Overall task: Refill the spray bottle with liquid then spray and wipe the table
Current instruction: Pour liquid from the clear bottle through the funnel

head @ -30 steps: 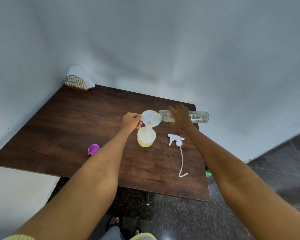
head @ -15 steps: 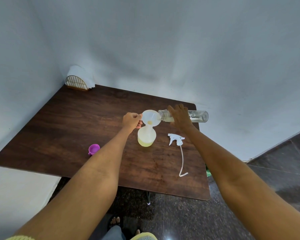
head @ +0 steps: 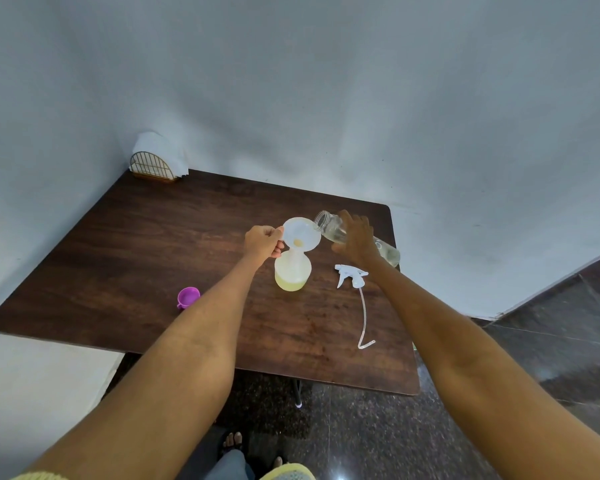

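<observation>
— so, what's changing at the funnel (head: pixel 302 234)?
— the right hand (head: pixel 357 242), its grip curled round the clear bottle (head: pixel 336 230), is tipping the mouth back up off the rim; half a second ago it was lying level, pouring.
— and the left hand (head: pixel 262 241)?
— pinching the funnel's edge, steadying it in the spray bottle (head: pixel 292 271) at mid-tabletop (head: pixel 136 258).
— meaning?
— filling is probably ending; the spray head (head: pixel 352 274), lying just right, likely goes on next.
</observation>
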